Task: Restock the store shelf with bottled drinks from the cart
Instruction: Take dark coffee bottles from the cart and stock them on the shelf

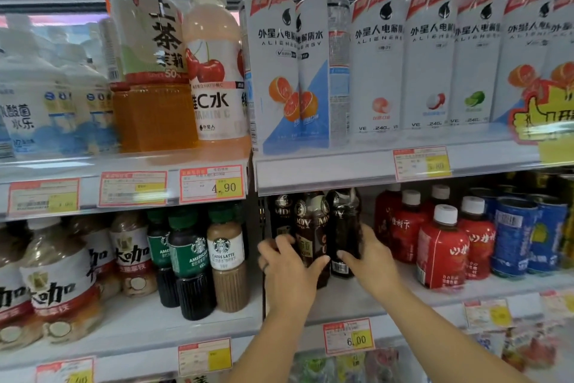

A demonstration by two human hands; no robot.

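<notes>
Three dark coffee bottles stand close together on the middle shelf (351, 299). My left hand (289, 264) wraps around the front dark bottle (312, 227), fingers on its label. My right hand (371, 258) grips the right dark bottle (344, 224) from its right side. A third dark bottle (281, 215) stands behind at the left, partly hidden. The cart is out of view.
Red bottles with white caps (441, 252) and blue cans (515, 236) stand right of my hands. Green and brown coffee bottles (223, 255) stand at the left past a shelf divider. Tall white bottles (379, 53) fill the shelf above. Price tags (348, 336) line the shelf edges.
</notes>
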